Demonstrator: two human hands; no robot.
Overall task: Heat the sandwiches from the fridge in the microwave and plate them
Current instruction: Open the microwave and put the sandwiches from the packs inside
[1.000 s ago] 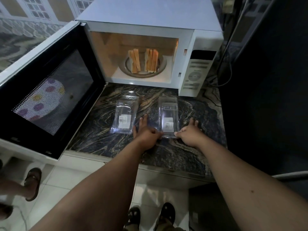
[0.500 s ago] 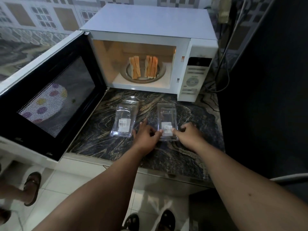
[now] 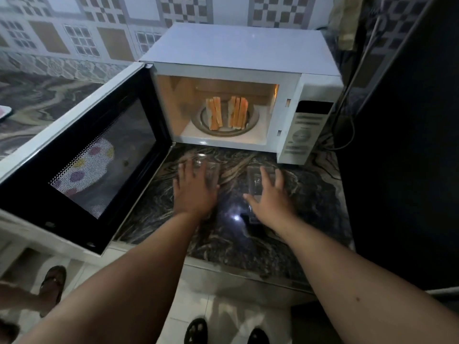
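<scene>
The white microwave [image 3: 238, 58] stands on the dark marble counter [image 3: 310, 209] with its door [image 3: 82, 167] swung wide to the left. Inside, two sandwiches [image 3: 227, 116] stand on edge on the glass turntable [image 3: 252, 121]. Two clear plastic sandwich boxes lie on the counter in front. My left hand [image 3: 193, 192] lies flat with spread fingers over the left box [image 3: 211, 170]. My right hand [image 3: 270, 197] rests with fingers apart over the right box [image 3: 254, 181]. Neither hand visibly grips its box.
A tall black fridge [image 3: 402, 145] stands right of the counter, with cables [image 3: 347, 115] beside the microwave. A polka-dot plate [image 3: 84, 167] shows through the door glass. Another person's sandalled foot [image 3: 53, 281] stands at lower left, my own feet [image 3: 223, 331] below the counter edge.
My left hand moved left from the right box onto the left box. My right hand slid forward over the right box. The view has tilted up.
</scene>
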